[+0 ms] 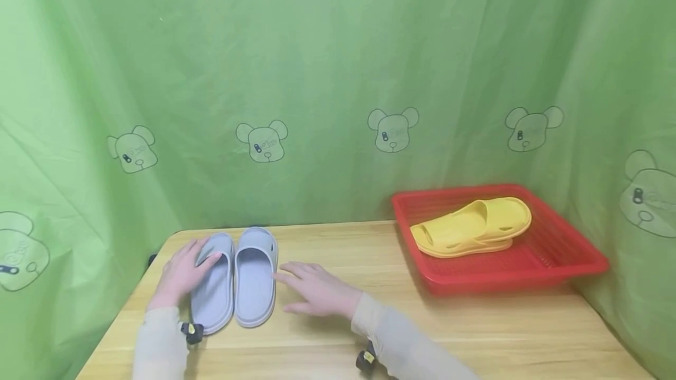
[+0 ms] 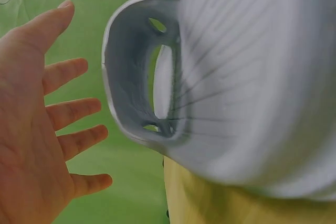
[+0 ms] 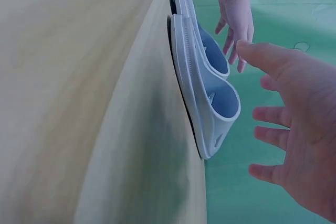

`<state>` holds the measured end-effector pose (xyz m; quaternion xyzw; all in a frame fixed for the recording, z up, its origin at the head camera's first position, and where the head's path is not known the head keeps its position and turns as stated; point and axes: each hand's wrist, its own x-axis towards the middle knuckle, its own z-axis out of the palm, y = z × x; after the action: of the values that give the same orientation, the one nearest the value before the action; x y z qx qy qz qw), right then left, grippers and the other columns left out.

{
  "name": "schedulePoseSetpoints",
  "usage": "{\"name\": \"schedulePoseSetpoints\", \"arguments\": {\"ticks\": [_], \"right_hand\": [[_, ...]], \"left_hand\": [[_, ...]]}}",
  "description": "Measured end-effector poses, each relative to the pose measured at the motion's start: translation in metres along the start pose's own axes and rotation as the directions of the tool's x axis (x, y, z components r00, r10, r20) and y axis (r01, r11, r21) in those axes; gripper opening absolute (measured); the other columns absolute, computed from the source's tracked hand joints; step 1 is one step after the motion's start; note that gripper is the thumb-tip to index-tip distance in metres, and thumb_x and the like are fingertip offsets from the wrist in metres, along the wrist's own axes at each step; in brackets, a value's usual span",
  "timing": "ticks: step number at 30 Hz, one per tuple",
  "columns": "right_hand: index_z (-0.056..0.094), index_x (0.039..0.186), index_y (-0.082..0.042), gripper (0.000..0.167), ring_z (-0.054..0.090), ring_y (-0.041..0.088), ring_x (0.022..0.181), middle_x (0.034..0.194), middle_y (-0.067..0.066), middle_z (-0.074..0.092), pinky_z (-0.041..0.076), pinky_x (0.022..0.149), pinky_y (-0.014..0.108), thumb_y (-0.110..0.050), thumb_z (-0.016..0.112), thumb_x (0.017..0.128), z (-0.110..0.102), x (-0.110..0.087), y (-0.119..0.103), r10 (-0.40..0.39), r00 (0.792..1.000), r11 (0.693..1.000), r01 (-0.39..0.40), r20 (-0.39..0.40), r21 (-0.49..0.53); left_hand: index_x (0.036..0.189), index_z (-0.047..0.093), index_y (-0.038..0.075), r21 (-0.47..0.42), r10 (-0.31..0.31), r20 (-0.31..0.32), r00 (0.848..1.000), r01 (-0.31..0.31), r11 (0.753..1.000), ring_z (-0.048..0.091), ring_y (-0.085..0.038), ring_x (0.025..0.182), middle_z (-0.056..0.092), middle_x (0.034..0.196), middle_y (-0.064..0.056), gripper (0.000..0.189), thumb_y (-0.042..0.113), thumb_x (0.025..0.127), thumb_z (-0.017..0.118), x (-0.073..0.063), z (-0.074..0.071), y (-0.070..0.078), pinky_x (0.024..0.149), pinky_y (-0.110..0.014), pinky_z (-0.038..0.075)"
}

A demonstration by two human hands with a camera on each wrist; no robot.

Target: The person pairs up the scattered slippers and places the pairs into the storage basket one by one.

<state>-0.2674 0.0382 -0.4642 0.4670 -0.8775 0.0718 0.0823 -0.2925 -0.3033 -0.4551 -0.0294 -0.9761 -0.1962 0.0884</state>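
Two pale grey-blue slippers lie side by side on the table's left part, toes toward the back. Over the outer edge of the left slipper (image 1: 213, 298) hovers my left hand (image 1: 182, 271), its fingers spread and relaxed. In the left wrist view that hand (image 2: 37, 124) stands apart from the slipper's toe strap (image 2: 131, 77). My right hand (image 1: 317, 289) is just right of the right slipper (image 1: 256, 292), fingers extended toward its side. The right wrist view shows the right hand (image 3: 299, 124) with loose fingers, holding nothing, beside the slippers (image 3: 205, 87).
A red plastic basket (image 1: 570, 257) stands at the table's right rear. Inside it, two yellow slippers (image 1: 470, 224) lie one partly on the other. The wooden table (image 1: 338, 245) meets a green curtain (image 1: 327, 192) with bear prints behind and at both sides.
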Motion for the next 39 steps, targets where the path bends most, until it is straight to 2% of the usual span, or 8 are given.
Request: {"name": "schedulePoseSetpoints", "arguments": {"ticks": [10, 19, 27, 32, 39], "right_hand": [[0.035, 0.151, -0.018, 0.069, 0.038, 0.028, 0.143, 0.155, 0.012, 0.037, 0.035, 0.115, 0.049, -0.054, 0.052, 0.095, 0.012, 0.03, 0.004, 0.008, 0.998, 1.0, -0.007, -0.067, 0.022], [0.031, 0.153, -0.017, 0.07, 0.034, 0.032, 0.145, 0.157, 0.016, 0.032, 0.032, 0.118, 0.048, -0.054, 0.049, 0.096, 0.02, 0.056, 0.007, 0.062, 0.996, 0.995, -0.057, -0.068, 0.078], [0.029, 0.154, -0.02, 0.07, 0.034, 0.033, 0.145, 0.158, 0.016, 0.03, 0.031, 0.118, 0.049, -0.056, 0.047, 0.097, 0.026, 0.076, 0.013, 0.131, 0.991, 0.979, -0.129, -0.002, 0.155], [0.03, 0.153, -0.02, 0.069, 0.033, 0.032, 0.145, 0.158, 0.015, 0.031, 0.032, 0.117, 0.049, -0.057, 0.046, 0.097, 0.029, 0.086, 0.017, 0.158, 0.987, 0.974, -0.161, 0.032, 0.159], [0.028, 0.154, -0.019, 0.071, 0.032, 0.032, 0.146, 0.158, 0.014, 0.031, 0.032, 0.117, 0.052, -0.056, 0.046, 0.097, 0.033, 0.095, 0.021, 0.193, 0.979, 0.955, -0.204, 0.07, 0.217]], "left_hand": [[0.151, 0.033, 0.011, 0.036, 0.033, 0.023, 0.999, -0.033, 0.999, 0.03, -0.055, 0.137, 0.029, 0.153, -0.032, 0.073, 0.06, 0.097, 0.041, 0.012, 0.002, -0.007, 0.105, -0.076, 0.023], [0.15, 0.035, 0.008, 0.062, 0.036, 0.051, 0.998, -0.039, 0.997, 0.033, -0.054, 0.135, 0.034, 0.15, -0.031, 0.073, 0.059, 0.098, 0.041, 0.02, 0.003, -0.008, 0.103, -0.076, 0.026], [0.149, 0.037, 0.007, 0.051, 0.038, 0.077, 0.996, -0.042, 0.998, 0.036, -0.054, 0.134, 0.038, 0.15, -0.029, 0.071, 0.056, 0.098, 0.045, 0.026, 0.002, -0.006, 0.103, -0.073, 0.031], [0.149, 0.037, 0.006, 0.037, 0.035, 0.105, 0.994, -0.039, 0.999, 0.037, -0.053, 0.134, 0.039, 0.149, -0.028, 0.073, 0.057, 0.097, 0.045, 0.033, 0.003, -0.011, 0.104, -0.072, 0.031], [0.149, 0.035, 0.003, 0.003, 0.038, 0.148, 0.988, -0.039, 0.999, 0.039, -0.053, 0.133, 0.041, 0.147, -0.03, 0.078, 0.058, 0.095, 0.047, 0.042, 0.003, -0.017, 0.106, -0.068, 0.033]]}}
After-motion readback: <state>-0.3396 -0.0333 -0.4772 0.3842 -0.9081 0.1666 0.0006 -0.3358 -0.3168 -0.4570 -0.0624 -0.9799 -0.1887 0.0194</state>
